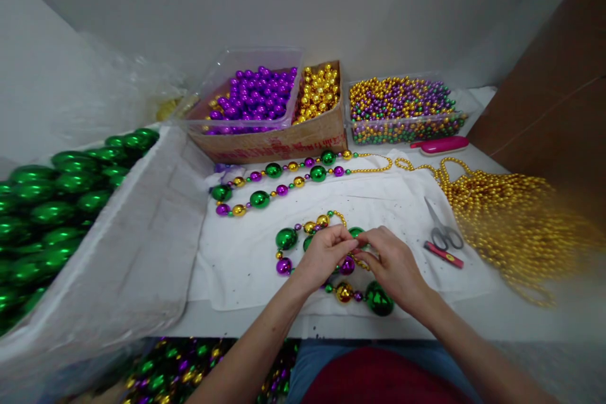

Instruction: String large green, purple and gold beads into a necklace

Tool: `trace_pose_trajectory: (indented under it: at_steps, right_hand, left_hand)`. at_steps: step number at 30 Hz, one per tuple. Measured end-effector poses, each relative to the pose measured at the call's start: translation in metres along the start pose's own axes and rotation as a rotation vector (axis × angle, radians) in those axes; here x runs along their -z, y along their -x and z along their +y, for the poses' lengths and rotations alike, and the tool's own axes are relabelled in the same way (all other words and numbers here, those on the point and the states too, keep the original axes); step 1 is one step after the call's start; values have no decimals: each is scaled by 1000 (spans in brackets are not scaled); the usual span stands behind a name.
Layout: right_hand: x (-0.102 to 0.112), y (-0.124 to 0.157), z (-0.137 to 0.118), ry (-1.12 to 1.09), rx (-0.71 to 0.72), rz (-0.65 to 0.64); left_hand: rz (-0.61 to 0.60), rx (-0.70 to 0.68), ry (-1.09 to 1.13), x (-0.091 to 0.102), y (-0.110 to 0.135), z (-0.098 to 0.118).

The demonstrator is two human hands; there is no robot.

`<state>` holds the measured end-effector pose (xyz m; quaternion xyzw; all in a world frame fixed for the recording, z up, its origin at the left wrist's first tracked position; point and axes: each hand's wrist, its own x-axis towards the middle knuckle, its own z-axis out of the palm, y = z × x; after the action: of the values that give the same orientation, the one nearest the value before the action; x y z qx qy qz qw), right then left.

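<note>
My left hand [326, 254] and my right hand [394, 265] meet fingertip to fingertip above the white cloth [246, 278]. Both are closed in a pinch on a bead necklace [286, 239] of large green, purple and gold beads. Its thin gold bead strand runs up to the fingers; the exact spot they pinch is hidden. Part of this necklace lies under and around my hands. Behind it a second bead necklace [259, 199] is laid out in a long loop, its gold strand end pointing right.
Scissors [442, 233] and a red cutter [444, 254] lie to the right, beside a heap of gold bead strands [502, 214]. At the back stand a purple bead tub [265, 98], a cardboard box [284, 142] and a mixed bead tub [404, 110]. Large green beads [57, 208] fill a left-hand box.
</note>
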<state>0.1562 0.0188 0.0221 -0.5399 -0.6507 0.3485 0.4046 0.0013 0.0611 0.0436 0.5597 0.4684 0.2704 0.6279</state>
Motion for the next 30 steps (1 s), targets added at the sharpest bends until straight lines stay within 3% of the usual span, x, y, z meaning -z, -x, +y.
trace_pose_trajectory:
  at_steps: [6, 13, 24, 27, 30]
  right_hand:
    - [-8, -1, 1, -104, -90, 44]
    - [-13, -5, 7, -278, -128, -5]
    - [-7, 1, -1, -191, -75, 68]
    - [-5, 0, -2, -318, -177, 66]
    - [-3, -1, 2, -448, -282, 41]
  left_hand:
    - [-12, -3, 7, 1, -3, -1]
    - [-10, -42, -8, 3, -5, -3]
    - [49, -117, -93, 1, -8, -11]
    - [43, -110, -51, 0, -6, -8]
    - [-76, -57, 47, 2, -3, -3]
